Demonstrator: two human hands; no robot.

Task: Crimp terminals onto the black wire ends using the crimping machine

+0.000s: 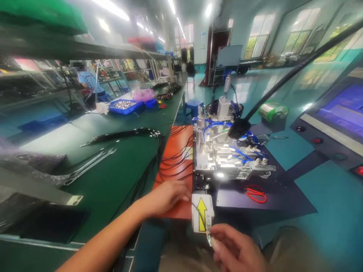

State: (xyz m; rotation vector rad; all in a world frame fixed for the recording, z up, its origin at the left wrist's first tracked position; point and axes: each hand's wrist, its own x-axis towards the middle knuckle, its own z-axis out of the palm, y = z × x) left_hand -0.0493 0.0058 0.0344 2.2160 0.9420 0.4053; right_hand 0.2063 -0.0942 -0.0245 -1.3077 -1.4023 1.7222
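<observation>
My right hand (236, 245) pinches the end of a thin dark cable, where a small shiny tip (209, 239) shows between thumb and finger. My left hand (172, 194) is closed over the orange-red board (180, 136), its fingertips on the same cable. The cable runs between both hands, across a white label with a yellow arrow (201, 211). Just beyond the hands stands a metal machine fixture (224, 158) with blue air tubes. Several black cables (174, 166) lie over the orange-red board toward it.
On the green bench at left lie wrenches (90, 166) and a black cable bundle (124, 136). A blue tray of small parts (124, 107) stands farther back, near a seated person (90, 85). Red-handled scissors (256, 193) rest right of the fixture; a control panel (334, 128) is at far right.
</observation>
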